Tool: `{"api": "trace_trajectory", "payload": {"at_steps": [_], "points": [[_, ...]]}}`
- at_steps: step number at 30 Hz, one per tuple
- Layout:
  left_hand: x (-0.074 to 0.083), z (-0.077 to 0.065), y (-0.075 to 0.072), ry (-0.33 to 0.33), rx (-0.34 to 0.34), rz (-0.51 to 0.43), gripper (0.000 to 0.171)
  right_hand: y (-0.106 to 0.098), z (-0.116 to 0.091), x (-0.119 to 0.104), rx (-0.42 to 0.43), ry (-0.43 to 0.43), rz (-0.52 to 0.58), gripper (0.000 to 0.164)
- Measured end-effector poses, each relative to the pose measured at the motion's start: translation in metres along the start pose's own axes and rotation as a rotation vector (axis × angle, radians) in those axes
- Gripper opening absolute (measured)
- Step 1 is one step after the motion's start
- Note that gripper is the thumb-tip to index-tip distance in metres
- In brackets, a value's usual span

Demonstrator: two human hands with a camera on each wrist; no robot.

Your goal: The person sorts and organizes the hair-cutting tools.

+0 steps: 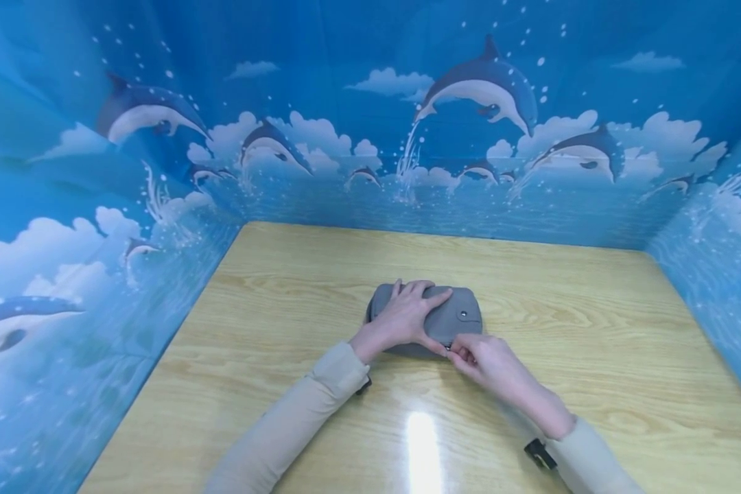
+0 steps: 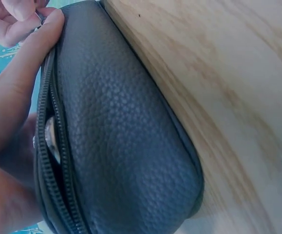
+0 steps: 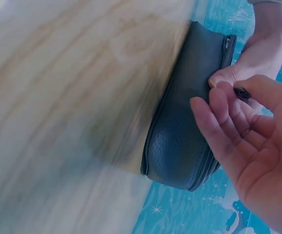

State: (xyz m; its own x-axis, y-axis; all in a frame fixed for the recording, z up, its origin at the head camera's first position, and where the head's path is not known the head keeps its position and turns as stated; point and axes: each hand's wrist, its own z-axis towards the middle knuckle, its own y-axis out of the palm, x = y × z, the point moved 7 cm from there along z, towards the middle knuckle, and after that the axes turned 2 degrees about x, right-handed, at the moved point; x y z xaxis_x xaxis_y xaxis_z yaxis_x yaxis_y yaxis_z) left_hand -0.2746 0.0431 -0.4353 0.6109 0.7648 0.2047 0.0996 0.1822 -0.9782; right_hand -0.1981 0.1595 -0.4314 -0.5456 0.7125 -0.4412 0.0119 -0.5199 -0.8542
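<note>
A grey pebbled leather-look zipper pouch (image 1: 447, 320) with a snap tab (image 1: 463, 313) lies on the table. My left hand (image 1: 403, 320) rests across its top, fingers spread and straight, with the thumb at the front edge beside the zipper. At that edge my right hand (image 1: 495, 365) pinches the dark zipper pull (image 3: 241, 92) between thumb and curled index finger. In the left wrist view the zipper (image 2: 44, 122) stands partly unzipped. Through the gap shows a shiny rounded item (image 2: 52, 137), its kind hidden.
The wooden table (image 1: 296, 302) extends around the pouch, with a bright light reflection (image 1: 422, 446) near the front. Blue dolphin-print curtains (image 1: 370, 123) rise along the back and both sides. A dark strap piece (image 1: 540, 454) sits at the right wrist.
</note>
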Motion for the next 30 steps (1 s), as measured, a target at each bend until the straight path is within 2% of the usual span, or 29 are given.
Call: {"api": "trace_trajectory", "payload": {"at_steps": [5, 9, 12, 14, 19, 22, 25, 30], "points": [[0.000, -0.002, 0.000, 0.002, -0.011, -0.008, 0.114, -0.002, 0.000, 0.003, -0.036, 0.039, 0.027, 0.008], [0.003, -0.005, 0.000, 0.005, -0.026, -0.019, 0.112, -0.007, 0.002, 0.004, -0.028, 0.047, 0.000, 0.013], [0.008, -0.010, -0.003, 0.027, -0.002, -0.015, 0.109, -0.009, 0.003, 0.005, -0.013, 0.062, -0.027, 0.017], [0.014, -0.015, -0.007, 0.058, 0.041, -0.018, 0.105, -0.010, 0.003, 0.006, -0.009, 0.079, -0.029, 0.021], [0.034, -0.027, -0.017, 0.153, 0.206, -0.013, 0.073, -0.012, 0.004, 0.007, 0.007, 0.121, -0.010, 0.032], [0.045, -0.033, -0.018, 0.186, 0.267, -0.024, 0.056, -0.012, 0.004, 0.007, 0.031, 0.130, -0.004, 0.032], [0.051, -0.035, -0.015, 0.176, 0.275, -0.057, 0.047, -0.012, 0.003, 0.007, 0.057, 0.141, 0.003, 0.028], [0.054, -0.031, -0.008, 0.116, 0.226, -0.121, 0.033, -0.014, -0.001, 0.008, 0.085, 0.161, 0.015, 0.024]]}}
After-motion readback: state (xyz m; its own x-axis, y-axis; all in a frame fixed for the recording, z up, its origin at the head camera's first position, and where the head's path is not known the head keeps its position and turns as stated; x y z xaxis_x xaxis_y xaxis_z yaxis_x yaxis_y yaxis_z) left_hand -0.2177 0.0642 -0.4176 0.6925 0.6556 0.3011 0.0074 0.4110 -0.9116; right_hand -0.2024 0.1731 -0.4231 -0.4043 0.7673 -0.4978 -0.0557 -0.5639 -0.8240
